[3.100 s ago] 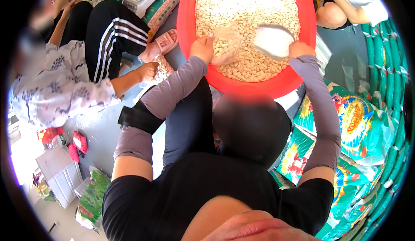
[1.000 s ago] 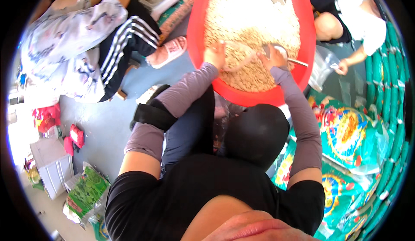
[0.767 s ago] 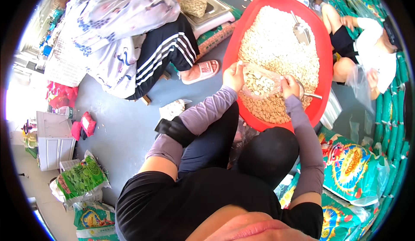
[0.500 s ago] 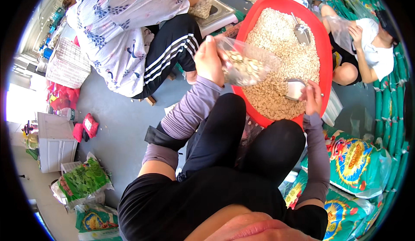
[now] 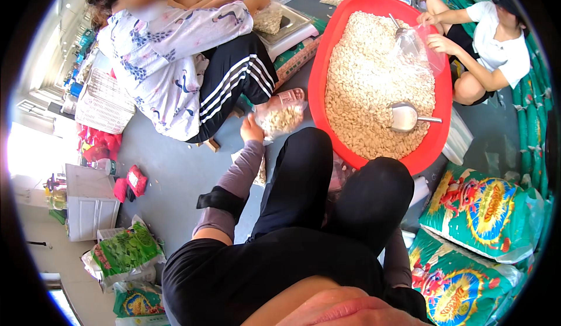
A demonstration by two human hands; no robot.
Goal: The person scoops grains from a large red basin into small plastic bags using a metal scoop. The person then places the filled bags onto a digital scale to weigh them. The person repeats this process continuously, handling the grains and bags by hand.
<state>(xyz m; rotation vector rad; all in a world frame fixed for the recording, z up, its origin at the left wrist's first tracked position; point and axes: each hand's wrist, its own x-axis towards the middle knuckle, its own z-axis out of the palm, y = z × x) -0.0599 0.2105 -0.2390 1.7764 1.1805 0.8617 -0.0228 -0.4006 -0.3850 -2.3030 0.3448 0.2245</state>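
Observation:
My left hand (image 5: 251, 128) is closed on a clear plastic bag (image 5: 281, 119) partly filled with pale, flat seeds, held out left of my knees above the grey floor. Of my right arm only the purple sleeve (image 5: 397, 261) shows, beside my right thigh; the hand itself is hidden. In front of my knees stands a red oval tub (image 5: 320, 80) heaped with pale seeds (image 5: 362, 92). A metal scoop (image 5: 403, 117) lies on the seeds, handle toward the tub's right rim. Below my left hand, another filled bag (image 5: 260, 171) is partly visible on the floor.
At left a person in a patterned shirt (image 5: 169, 63) sits beside a scale (image 5: 292, 25) holding a seed bag. Another person (image 5: 497, 51) at right holds a clear bag (image 5: 418, 51) over the tub, by a second scoop. Green printed sacks (image 5: 479, 209) lie at my right.
My left hand has moved left and down with the bag, away from the tub. My right hand has let go of the scoop and withdrawn from view. The person at right has brought a bag over the tub.

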